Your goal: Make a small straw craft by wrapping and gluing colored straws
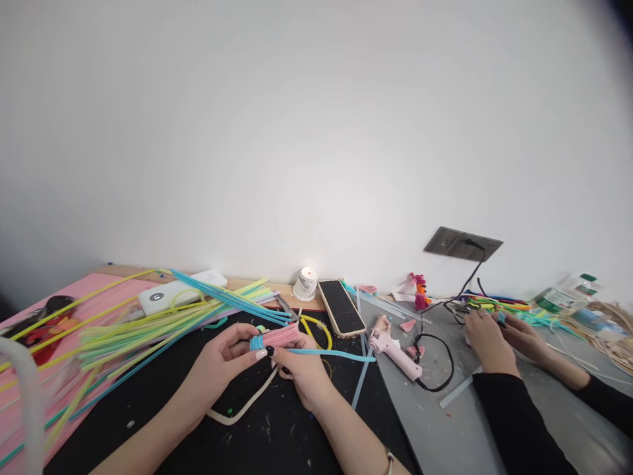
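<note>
Between my two hands is a pink bundle of pipe cleaners (281, 335) with a blue pipe cleaner wound round its left end. My left hand (230, 353) pinches the blue-wrapped end. My right hand (304, 373) closes round the bundle's right part, thumb near the blue coil. From the coil, the loose blue tail (341, 355) runs out to the right past my right hand. A cream pipe cleaner (240, 417) hangs bent below my hands above the black mat (277, 442). Pliers (285, 307) and a yellow pipe cleaner loop (326, 336) lie just behind.
Many pastel pipe cleaners (128, 336) spread at left beside a white power bank (182, 290). A phone (341, 307) and white cup (306, 284) stand by the wall. At right lie a pink glue gun (395, 349) with its cord and a co-worker's hands (494, 340).
</note>
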